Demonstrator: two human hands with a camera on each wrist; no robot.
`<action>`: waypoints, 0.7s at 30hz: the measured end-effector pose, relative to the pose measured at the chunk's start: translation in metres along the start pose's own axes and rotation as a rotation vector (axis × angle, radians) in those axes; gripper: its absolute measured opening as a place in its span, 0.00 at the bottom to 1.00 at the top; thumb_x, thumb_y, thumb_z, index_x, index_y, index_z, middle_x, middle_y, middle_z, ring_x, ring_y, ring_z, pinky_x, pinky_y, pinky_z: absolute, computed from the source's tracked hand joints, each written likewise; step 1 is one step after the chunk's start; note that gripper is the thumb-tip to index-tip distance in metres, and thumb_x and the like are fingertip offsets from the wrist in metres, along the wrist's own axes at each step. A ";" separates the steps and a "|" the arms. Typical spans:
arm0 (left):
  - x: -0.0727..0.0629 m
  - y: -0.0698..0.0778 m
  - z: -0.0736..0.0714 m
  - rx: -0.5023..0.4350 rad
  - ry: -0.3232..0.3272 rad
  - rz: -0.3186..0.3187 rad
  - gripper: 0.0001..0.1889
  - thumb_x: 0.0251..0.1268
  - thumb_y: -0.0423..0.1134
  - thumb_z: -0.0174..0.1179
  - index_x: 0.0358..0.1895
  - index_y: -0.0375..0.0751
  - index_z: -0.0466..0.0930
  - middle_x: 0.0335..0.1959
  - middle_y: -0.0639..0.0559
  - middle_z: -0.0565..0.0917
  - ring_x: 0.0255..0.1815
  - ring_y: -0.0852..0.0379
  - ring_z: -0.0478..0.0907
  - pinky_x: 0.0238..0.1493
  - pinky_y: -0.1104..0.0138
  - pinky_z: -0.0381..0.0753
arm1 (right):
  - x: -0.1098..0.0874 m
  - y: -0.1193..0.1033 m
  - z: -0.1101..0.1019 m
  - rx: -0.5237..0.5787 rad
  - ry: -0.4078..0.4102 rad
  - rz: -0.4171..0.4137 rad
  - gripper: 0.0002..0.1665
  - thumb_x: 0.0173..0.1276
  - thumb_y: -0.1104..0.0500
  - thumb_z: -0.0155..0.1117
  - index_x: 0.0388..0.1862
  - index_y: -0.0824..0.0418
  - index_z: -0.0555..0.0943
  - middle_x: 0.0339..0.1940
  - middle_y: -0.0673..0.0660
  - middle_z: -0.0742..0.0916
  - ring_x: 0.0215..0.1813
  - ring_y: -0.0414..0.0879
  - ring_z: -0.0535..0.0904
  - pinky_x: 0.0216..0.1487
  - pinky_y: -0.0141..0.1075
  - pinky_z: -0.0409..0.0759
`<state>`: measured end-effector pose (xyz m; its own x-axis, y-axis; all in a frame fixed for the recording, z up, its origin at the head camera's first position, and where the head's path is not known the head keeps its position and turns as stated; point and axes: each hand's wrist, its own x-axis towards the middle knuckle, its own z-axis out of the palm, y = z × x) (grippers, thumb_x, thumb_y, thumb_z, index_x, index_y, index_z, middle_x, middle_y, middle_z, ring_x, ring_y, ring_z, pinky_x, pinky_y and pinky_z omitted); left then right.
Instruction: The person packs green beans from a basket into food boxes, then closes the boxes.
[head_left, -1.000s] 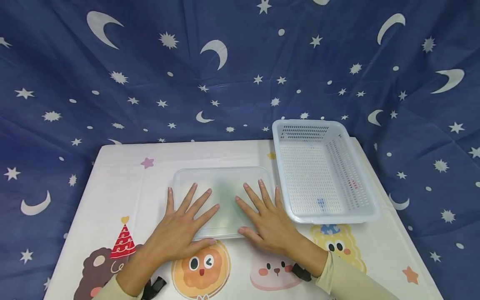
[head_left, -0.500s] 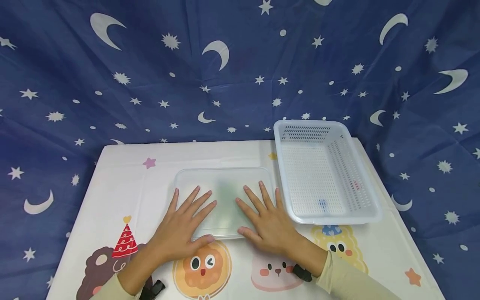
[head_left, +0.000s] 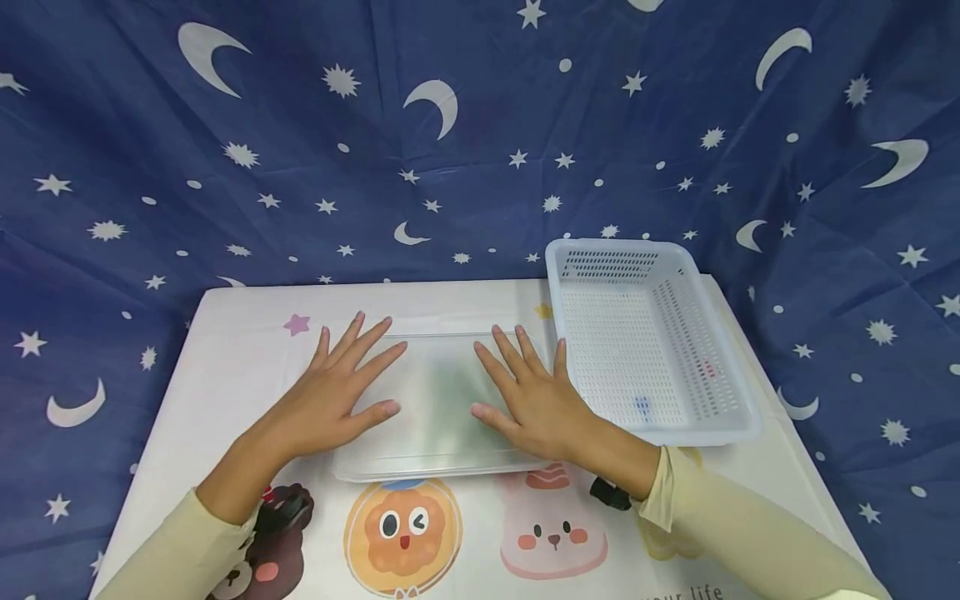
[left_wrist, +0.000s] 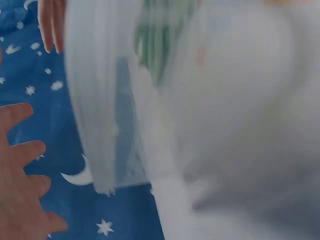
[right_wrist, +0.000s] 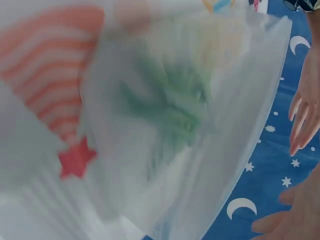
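Observation:
A translucent, lidded plastic box (head_left: 442, 400) lies flat near the middle of the table. Something green (right_wrist: 175, 105) shows blurred through its wall in both wrist views; its kind cannot be made out. My left hand (head_left: 326, 400), fingers straight and spread, is over the box's left end. Over the right part is my right hand (head_left: 543, 408), also spread with straight fingers. Both hands look raised off the lid, and neither holds anything. In the left wrist view, the left fingers (left_wrist: 30, 150) appear apart from the box's side.
A white perforated plastic basket (head_left: 622, 358) stands right of the box, close to my right hand. The table's white cloth (head_left: 247, 350) carries printed cartoon animals. Behind the table hangs a blue curtain (head_left: 480, 192) with moons and stars.
Both hands rested on the box's lid before. They have since lifted off it, the left one shifting up and left in the head view, the right one slightly up. The box stays put.

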<state>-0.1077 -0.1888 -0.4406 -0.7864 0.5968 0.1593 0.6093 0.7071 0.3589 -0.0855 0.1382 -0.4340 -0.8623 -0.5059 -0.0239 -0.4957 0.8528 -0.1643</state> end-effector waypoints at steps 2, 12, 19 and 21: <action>0.008 -0.008 0.000 0.004 -0.037 -0.043 0.40 0.70 0.65 0.56 0.81 0.59 0.57 0.86 0.50 0.48 0.86 0.36 0.37 0.74 0.24 0.37 | 0.011 0.003 -0.005 0.008 -0.046 0.034 0.49 0.74 0.21 0.29 0.86 0.42 0.41 0.88 0.54 0.45 0.86 0.60 0.33 0.72 0.81 0.39; 0.030 -0.029 0.021 0.003 -0.238 -0.160 0.44 0.70 0.73 0.47 0.83 0.62 0.48 0.87 0.50 0.41 0.86 0.41 0.28 0.72 0.23 0.29 | 0.047 0.011 -0.013 0.123 -0.344 0.161 0.52 0.73 0.21 0.28 0.86 0.46 0.40 0.87 0.61 0.43 0.84 0.67 0.29 0.77 0.75 0.38; 0.037 -0.029 0.022 -0.018 -0.297 -0.166 0.48 0.69 0.74 0.47 0.84 0.58 0.43 0.87 0.48 0.40 0.85 0.39 0.24 0.71 0.21 0.32 | 0.050 0.013 -0.016 0.151 -0.432 0.174 0.51 0.73 0.21 0.29 0.86 0.44 0.39 0.86 0.63 0.39 0.84 0.69 0.28 0.76 0.76 0.36; 0.038 -0.029 0.020 -0.030 -0.307 -0.168 0.48 0.69 0.74 0.48 0.84 0.56 0.43 0.87 0.47 0.40 0.85 0.38 0.23 0.71 0.21 0.32 | 0.051 0.014 -0.018 0.168 -0.444 0.169 0.51 0.74 0.21 0.29 0.86 0.43 0.38 0.86 0.63 0.38 0.83 0.69 0.27 0.76 0.76 0.36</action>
<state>-0.1537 -0.1790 -0.4639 -0.8054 0.5626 -0.1866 0.4671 0.7962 0.3846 -0.1384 0.1264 -0.4201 -0.7837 -0.4003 -0.4749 -0.2984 0.9132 -0.2774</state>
